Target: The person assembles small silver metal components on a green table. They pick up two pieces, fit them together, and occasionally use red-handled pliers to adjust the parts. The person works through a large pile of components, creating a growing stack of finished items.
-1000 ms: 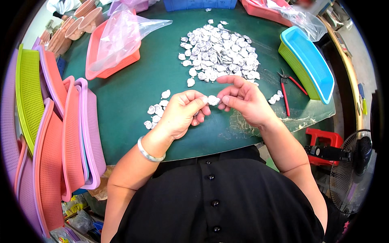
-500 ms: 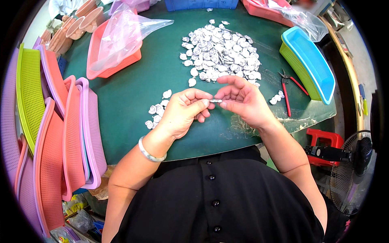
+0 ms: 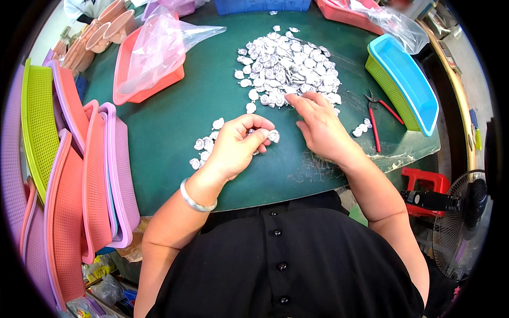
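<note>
My left hand (image 3: 237,147) pinches a small white rose-shaped piece (image 3: 273,136) between thumb and forefinger, its swirled face showing. To the right, apart from that piece, my right hand (image 3: 324,130) is palm down with its fingers stretched out. Its fingertips are at the near edge of a big pile of white rose-shaped pieces (image 3: 297,66). A smaller group of the same pieces (image 3: 205,144) lies left of my left hand, partly covered by it. Two or three more loose pieces (image 3: 362,128) are to the right of my right hand.
Red-handled pliers (image 3: 374,124) lie on the green tabletop (image 3: 159,175), beside a blue-and-green basket (image 3: 405,85). A pink basket with plastic bags (image 3: 151,66) stands at the back left. Stacked coloured baskets (image 3: 69,185) line the left side; a fan (image 3: 461,225) is at the lower right.
My right hand has let go of the small rose-shaped piece and turned palm down toward the pile. The piece has stayed in my left hand, now tilted with its swirled face visible.
</note>
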Available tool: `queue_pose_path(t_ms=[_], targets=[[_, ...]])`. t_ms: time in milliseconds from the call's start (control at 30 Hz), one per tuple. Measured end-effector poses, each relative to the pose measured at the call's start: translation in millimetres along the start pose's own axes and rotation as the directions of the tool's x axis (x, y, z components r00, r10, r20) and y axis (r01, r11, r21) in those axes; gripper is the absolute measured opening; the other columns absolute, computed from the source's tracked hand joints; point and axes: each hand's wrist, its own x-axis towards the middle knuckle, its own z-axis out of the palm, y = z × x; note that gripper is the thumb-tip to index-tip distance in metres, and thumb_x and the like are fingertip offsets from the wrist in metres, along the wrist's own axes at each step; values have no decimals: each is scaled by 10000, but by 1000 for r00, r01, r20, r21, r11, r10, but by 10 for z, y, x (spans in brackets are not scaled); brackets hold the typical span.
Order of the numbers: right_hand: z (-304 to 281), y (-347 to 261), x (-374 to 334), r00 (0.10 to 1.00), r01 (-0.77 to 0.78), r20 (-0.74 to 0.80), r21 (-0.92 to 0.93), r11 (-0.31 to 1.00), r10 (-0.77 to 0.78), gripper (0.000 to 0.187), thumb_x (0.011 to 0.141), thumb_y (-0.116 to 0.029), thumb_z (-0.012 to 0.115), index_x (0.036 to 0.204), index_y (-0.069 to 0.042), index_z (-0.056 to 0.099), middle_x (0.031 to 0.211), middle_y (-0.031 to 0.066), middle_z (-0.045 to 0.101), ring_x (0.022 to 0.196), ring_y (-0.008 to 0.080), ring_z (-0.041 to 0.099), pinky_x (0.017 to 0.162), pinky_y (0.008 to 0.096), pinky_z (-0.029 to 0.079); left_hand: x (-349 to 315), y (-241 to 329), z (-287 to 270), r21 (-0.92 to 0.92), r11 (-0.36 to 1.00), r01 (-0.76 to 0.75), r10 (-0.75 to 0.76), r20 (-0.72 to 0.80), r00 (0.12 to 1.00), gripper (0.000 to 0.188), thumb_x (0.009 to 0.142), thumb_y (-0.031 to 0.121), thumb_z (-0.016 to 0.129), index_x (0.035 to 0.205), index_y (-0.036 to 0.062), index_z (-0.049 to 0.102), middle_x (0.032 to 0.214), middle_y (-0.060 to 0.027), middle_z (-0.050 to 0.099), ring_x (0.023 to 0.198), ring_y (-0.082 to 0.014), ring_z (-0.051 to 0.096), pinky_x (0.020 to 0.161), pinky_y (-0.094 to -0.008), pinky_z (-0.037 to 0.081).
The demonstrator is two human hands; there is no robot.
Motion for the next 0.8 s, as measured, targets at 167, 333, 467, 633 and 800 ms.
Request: queue_pose_path(t_ms=[167,333,467,633,800], targets=[[-55,44,-9,996,-53,85,198,979,36,454,705,57,580,1150,-12,527,1007,129,608,969,302,506,872,395,404,1,14,-41,683,566,-461,406,255,878,116,764,-36,522,821,29,599,789,-59,615,697,-179,559,628,-300,459],[-26,86,110,986,56,-156,0,998,-56,429,697,42,598,1118,-15,541,883,103,615,910,307,512,821,375,415,11,23,-58,728,446,-521,386,369,846,130,670,-55,490,711,23,585,731,-76,609,723,-249,565,696,-344,445],[5,106,131,999,49,-23,22,999,-48,449,688,46,605,1128,-21,541,892,101,616,881,303,510,800,386,417,21,-8,-67,693,529,-489,399,305,865,131,678,-51,485,716,14,592,733,-78,611,725,-245,567,692,-340,445],[-23,18,47,994,-34,109,192,981,13,513,682,61,631,1175,-34,522,909,82,612,899,274,518,796,372,440,28,1,-53,702,571,-427,424,193,885,121,699,-34,514,758,7,612,762,-85,607,725,-228,554,667,-330,449],[-24,55,23,996,60,57,165,984,-70,506,674,36,629,1165,-40,533,886,102,606,850,288,514,777,363,427,24,2,-36,717,581,-386,414,148,898,97,725,-7,553,790,11,623,792,-81,606,719,-224,544,638,-319,446]])
